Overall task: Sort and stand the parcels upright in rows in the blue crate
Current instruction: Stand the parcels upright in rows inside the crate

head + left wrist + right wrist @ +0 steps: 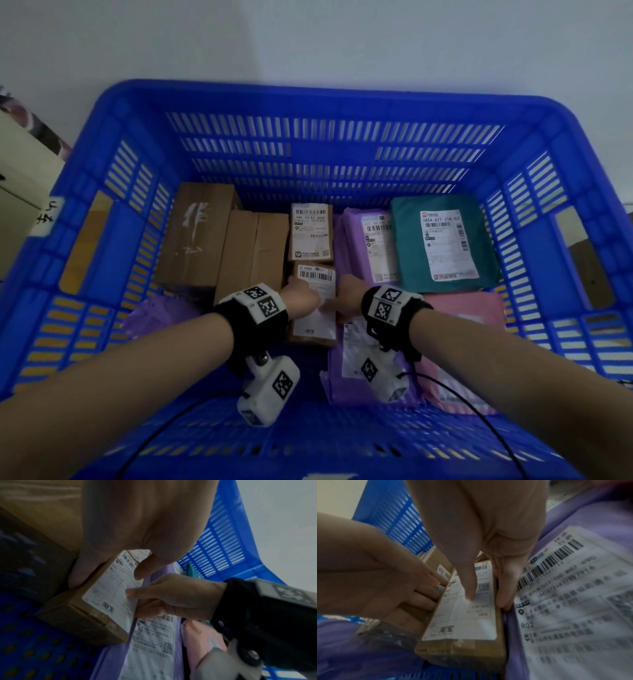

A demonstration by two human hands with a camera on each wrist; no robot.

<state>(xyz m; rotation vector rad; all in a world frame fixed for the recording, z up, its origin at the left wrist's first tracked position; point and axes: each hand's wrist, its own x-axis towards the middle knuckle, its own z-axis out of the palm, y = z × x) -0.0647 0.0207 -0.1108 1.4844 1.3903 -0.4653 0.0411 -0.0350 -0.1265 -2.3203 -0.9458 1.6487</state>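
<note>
Around the small brown box (313,305) at the frame's centre lie cardboard boxes (253,253) to its left, a purple mailer (363,363) touching its right side, and a teal bag (442,243) at the upper right. All sit on the blue crate (329,102) floor before a pale wall. The left hand (301,298) and right hand (346,296) grip the box's sides, thumbs on its label.

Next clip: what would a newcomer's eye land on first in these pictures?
First, the big blue crate filling the head view. At its centre, the left hand and right hand grip a small labelled cardboard box from either side. Around it lie plain cardboard boxes to the left, and a teal mailer and pink mailer to the right.
</note>
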